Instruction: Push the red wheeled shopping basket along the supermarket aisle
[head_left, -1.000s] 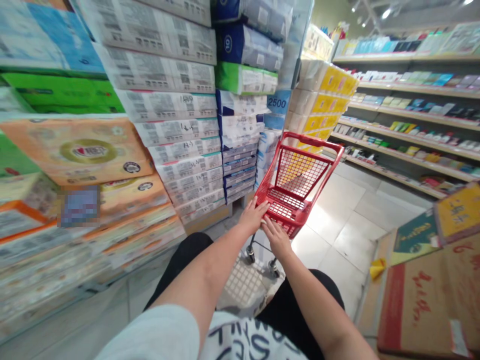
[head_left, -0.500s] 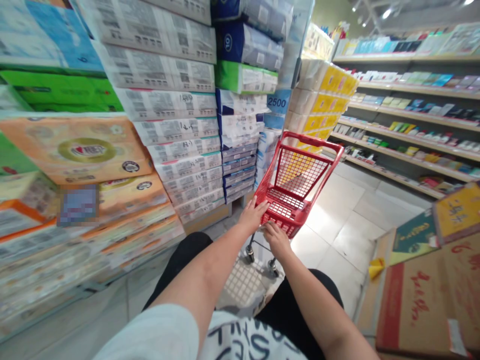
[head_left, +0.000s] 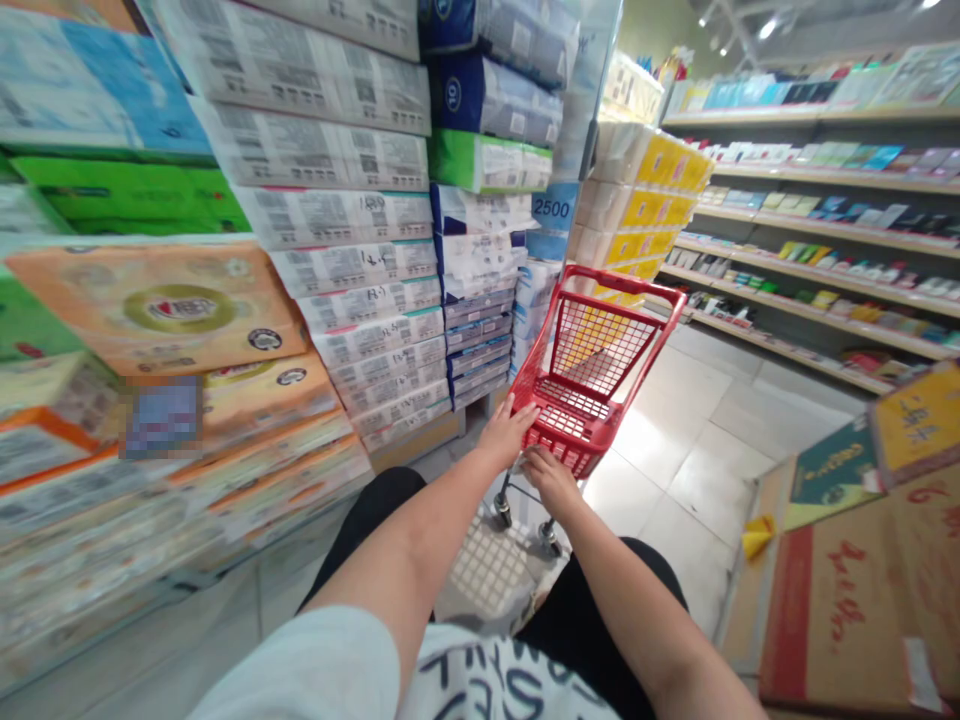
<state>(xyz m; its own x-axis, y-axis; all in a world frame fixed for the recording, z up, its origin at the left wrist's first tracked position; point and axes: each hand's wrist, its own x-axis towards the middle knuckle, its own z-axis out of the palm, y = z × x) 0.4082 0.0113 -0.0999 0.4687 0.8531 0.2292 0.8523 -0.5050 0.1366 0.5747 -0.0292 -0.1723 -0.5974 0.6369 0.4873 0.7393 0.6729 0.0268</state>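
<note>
Where hands (head_left: 507, 432) meet cart (head_left: 585, 393) edge, open floor (head_left: 652, 455) rightward

The cart (head_left: 596, 433) looks like smooth, glossy red plastic. Shiny plastic film wraps the orange pack (head_left: 247, 290); at the right edge of the glossy tiled floor (head_left: 705, 475), the cartons (head_left: 832, 600) look matt cardboard

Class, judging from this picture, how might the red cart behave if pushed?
The red cart would probably roll readily, since it stands on wheels. Its lattice panel looks like moulded plastic, so it should feel fairly stiff.
</note>
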